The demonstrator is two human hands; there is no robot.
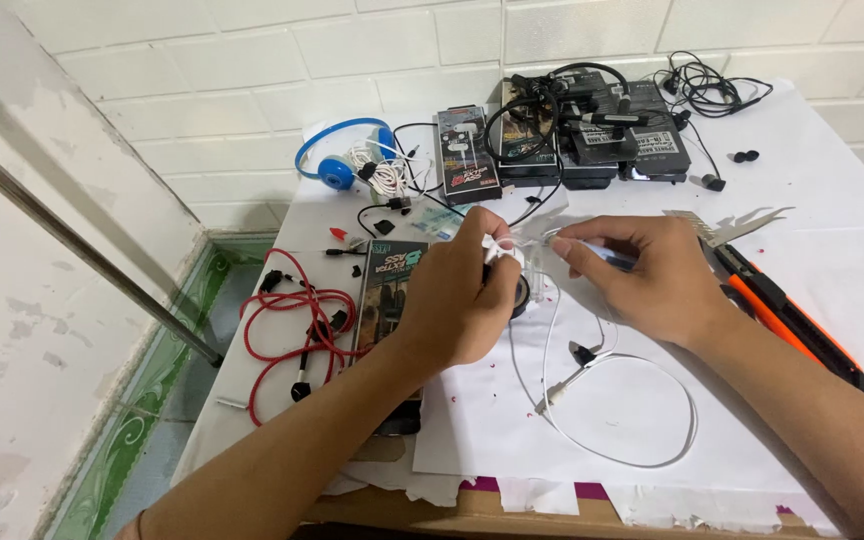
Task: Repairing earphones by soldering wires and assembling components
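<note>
Over a paper-covered table point(832, 250), a person's left hand point(457, 295) is closed on the white earbud end point(500, 250) of a white earphone cable point(632, 455), pinching it between thumb & fingers just above a small dark round part point(520, 297). Right hand point(642, 275), fingers curled, grips a thin pale piece at its fingertips, touching the same cable near the earbud; exactly what that piece is can't be told. Cable runs down from both hands, loops wide across the paper & ends near a small plug.

Beside the left wrist: a dark earphone box point(392, 290), then a tangle of red earphones point(297, 330) at the table's left edge. Farther back sit blue headphones point(337, 160), several black packaged sets point(592, 130) & loose black cables against the tiled wall. An orange-and-black utility knife point(787, 315) lies just beside the right forearm, w/ a metal comb-like tool point(727, 228) near it.

Risk, as judged: thin wire could snap or pull from the earbud if both hands tug apart too hard; the forearm could also brush the knife, since it lies so close.
</note>
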